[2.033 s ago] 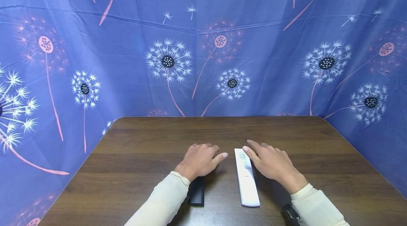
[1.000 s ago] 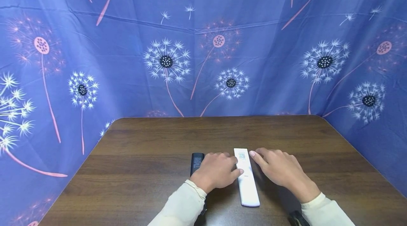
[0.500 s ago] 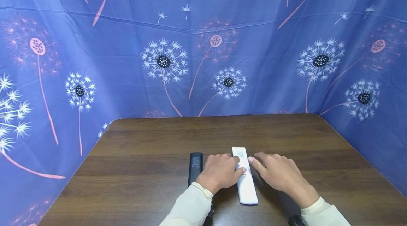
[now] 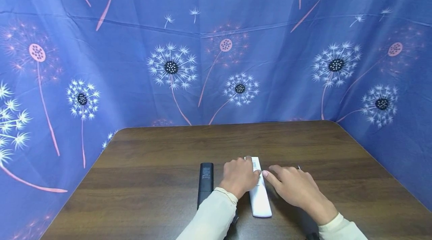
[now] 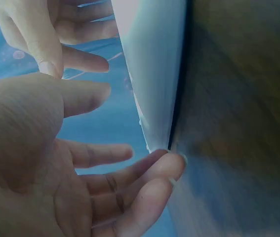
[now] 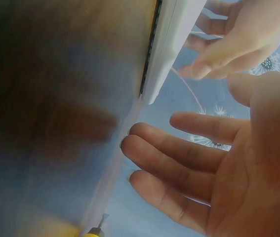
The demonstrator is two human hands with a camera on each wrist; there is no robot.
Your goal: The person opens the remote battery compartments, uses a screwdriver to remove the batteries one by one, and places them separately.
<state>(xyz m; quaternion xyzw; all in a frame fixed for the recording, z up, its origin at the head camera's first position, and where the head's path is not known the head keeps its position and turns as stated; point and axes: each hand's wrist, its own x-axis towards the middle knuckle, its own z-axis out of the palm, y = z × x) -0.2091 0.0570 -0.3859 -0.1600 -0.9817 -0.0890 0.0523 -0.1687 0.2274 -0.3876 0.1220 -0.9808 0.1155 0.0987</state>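
A long white remote control (image 4: 260, 200) lies on the wooden table with its labelled side up. My left hand (image 4: 241, 176) is over its far left part, the fingers loosely bent. In the left wrist view the fingertips (image 5: 172, 163) come close to the end of the remote; contact cannot be told. My right hand (image 4: 298, 187) hovers just right of the remote, thumb toward its edge. In the right wrist view its fingers (image 6: 169, 168) are relaxed with nothing in them. Left of both hands lies a black remote control (image 4: 205, 180), its near end partly hidden by the left sleeve.
The brown table (image 4: 141, 180) reaches back to a blue dandelion-print cloth (image 4: 280, 45) on the far side and both flanks. A yellow-and-black tool with a thin metal tip (image 6: 96, 231) shows at the bottom of the right wrist view, mostly cut off.
My left hand has moved right, from over the black remote to over the white one, uncovering the black one. My right hand has shifted slightly right and nearer. The view has turned slightly.
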